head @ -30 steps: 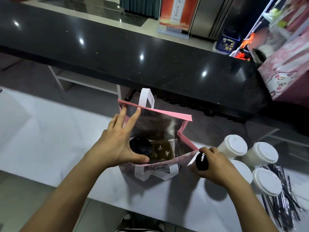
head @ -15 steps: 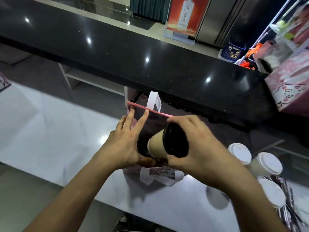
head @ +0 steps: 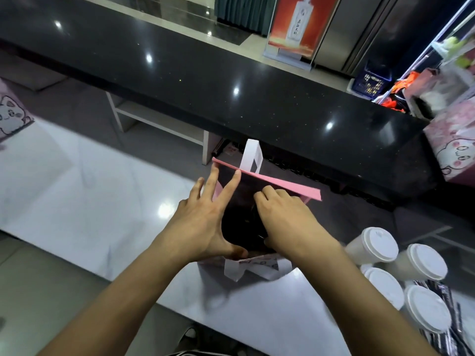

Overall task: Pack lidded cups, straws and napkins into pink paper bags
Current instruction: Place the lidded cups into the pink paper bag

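Observation:
A pink paper bag (head: 282,185) with white handles stands open on the white counter (head: 90,191). My left hand (head: 203,217) spreads straight fingers against the bag's left wall, with the thumb on the near rim, keeping the mouth wide. My right hand (head: 288,222) reaches down inside the bag with its fingers curled round a black-lidded cup, which the hand almost wholly hides. The bag's inside is dark, and I cannot make out what else it holds.
Several white-lidded cups (head: 377,244) stand close together to the right of the bag. Black-wrapped straws (head: 442,330) lie under and beside them. A raised black countertop (head: 180,73) runs behind the bag. More pink cartoon-print bags sit at far right (head: 452,140) and far left (head: 10,116).
My right hand picked up the black-lidded cup beside the bag, carried it tilted over the opening, and now has lowered it inside. My left hand stayed on the bag.

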`<state>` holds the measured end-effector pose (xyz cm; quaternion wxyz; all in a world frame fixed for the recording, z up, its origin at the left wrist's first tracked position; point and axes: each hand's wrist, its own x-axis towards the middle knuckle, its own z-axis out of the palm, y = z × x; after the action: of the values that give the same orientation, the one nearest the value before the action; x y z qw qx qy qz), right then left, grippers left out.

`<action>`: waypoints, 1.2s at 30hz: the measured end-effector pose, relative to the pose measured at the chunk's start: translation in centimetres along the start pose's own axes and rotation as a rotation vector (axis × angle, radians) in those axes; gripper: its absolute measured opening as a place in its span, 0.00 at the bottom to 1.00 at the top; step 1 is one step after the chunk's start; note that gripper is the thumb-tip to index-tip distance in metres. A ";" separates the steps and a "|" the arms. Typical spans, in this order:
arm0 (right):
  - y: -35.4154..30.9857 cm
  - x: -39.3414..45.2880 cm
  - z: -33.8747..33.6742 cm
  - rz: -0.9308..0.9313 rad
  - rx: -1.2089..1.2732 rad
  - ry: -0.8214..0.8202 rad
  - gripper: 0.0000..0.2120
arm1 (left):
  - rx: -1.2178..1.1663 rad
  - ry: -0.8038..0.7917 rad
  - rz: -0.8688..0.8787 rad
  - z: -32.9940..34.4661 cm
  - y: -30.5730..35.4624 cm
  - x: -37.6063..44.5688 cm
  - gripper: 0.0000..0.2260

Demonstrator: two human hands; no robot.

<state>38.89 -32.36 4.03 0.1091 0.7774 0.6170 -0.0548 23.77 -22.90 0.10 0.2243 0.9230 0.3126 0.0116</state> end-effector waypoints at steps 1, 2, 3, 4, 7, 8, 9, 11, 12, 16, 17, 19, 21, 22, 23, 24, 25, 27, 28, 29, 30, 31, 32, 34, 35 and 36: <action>-0.3 -0.2 0.0 -0.017 0.004 0.025 0.28 | -0.002 -0.003 -0.006 0.0 -0.1 0.0 0.64; -0.5 -0.3 0.0 -0.029 0.022 0.042 0.30 | -0.005 -0.004 -0.010 0.0 -0.2 0.1 0.64; -0.6 -0.3 0.0 -0.039 0.038 0.048 0.31 | -0.008 -0.002 -0.013 0.0 -0.2 0.1 0.64; -0.6 -0.1 0.0 -0.034 0.045 0.041 0.32 | -0.009 -0.001 -0.016 0.0 -0.2 0.1 0.64; 0.0 0.3 0.8 0.072 0.048 -0.042 0.27 | 0.007 -0.008 -0.017 0.0 -0.2 0.0 0.64; 0.3 0.3 1.2 0.123 0.035 -0.090 0.25 | 0.014 -0.009 -0.017 0.0 -0.2 0.0 0.64; 0.7 0.3 1.6 0.168 0.017 -0.137 0.23 | 0.023 -0.013 -0.018 0.0 -0.2 0.0 0.64; 1.5 0.1 2.4 0.240 -0.005 -0.208 0.24 | 0.038 -0.030 -0.026 -0.1 -0.2 0.0 0.63; 1.9 0.0 2.7 0.270 0.003 -0.225 0.26 | 0.041 -0.038 -0.029 -0.1 -0.2 0.0 0.63; 2.3 0.1 3.5 0.278 0.135 -0.214 0.37 | 0.043 -0.042 -0.028 0.0 -0.2 -0.1 0.63; 2.3 0.3 3.7 0.266 0.162 -0.206 0.39 | 0.044 -0.040 -0.027 0.0 -0.2 -0.2 0.63; 2.1 0.6 4.1 0.248 0.183 -0.214 0.41 | 0.046 -0.038 -0.026 -0.1 -0.2 -0.2 0.63; 2.2 1.0 4.4 0.258 0.178 -0.229 0.40 | 0.043 -0.041 -0.029 -0.2 -0.1 -0.2 0.63; 2.3 1.1 4.5 0.265 0.172 -0.233 0.38 | 0.040 -0.041 -0.031 -0.2 -0.1 -0.2 0.63; 2.4 1.2 4.7 0.270 0.167 -0.241 0.36 | 0.037 -0.043 -0.033 -0.2 -0.1 -0.2 0.63; 2.5 1.2 4.9 0.276 0.161 -0.252 0.35 | 0.036 -0.044 -0.035 -0.2 0.0 -0.2 0.63; 2.5 1.3 5.2 0.285 0.154 -0.264 0.34 | 0.038 -0.045 -0.035 -0.2 0.0 -0.2 0.63; 2.4 1.3 6.0 0.316 0.142 -0.289 0.33 | 0.038 -0.044 -0.032 -0.1 -0.1 -0.2 0.63; 2.3 1.2 6.4 0.345 0.135 -0.304 0.33 | 0.034 -0.042 -0.029 0.0 -0.2 -0.1 0.63; 2.4 1.2 6.7 0.378 0.125 -0.317 0.32 | 0.029 -0.039 -0.024 0.0 -0.2 -0.1 0.63; 2.6 1.0 6.9 0.411 0.116 -0.324 0.31 | 0.025 -0.035 -0.014 0.1 -0.2 0.0 0.63; 3.0 0.9 7.1 0.443 0.117 -0.328 0.30 | 0.021 -0.030 0.002 0.3 -0.1 0.0 0.63; 3.3 0.7 7.2 0.472 0.125 -0.332 0.30 | 0.016 -0.028 0.020 0.4 0.1 0.1 0.63; 3.9 0.4 7.2 0.498 0.147 -0.339 0.30 | 0.008 -0.033 0.058 0.7 0.6 0.2 0.63; 4.1 0.4 7.2 0.499 0.162 -0.342 0.30 | 0.002 -0.039 0.073 0.9 0.9 0.4 0.63; 4.2 0.3 7.1 0.498 0.184 -0.343 0.28 | -0.007 -0.042 0.086 1.0 1.1 0.5 0.63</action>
<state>43.40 -34.65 -2.49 0.1510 0.8905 0.3729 -0.2123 25.01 -23.80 -0.38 0.2334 0.9348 0.2678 0.0032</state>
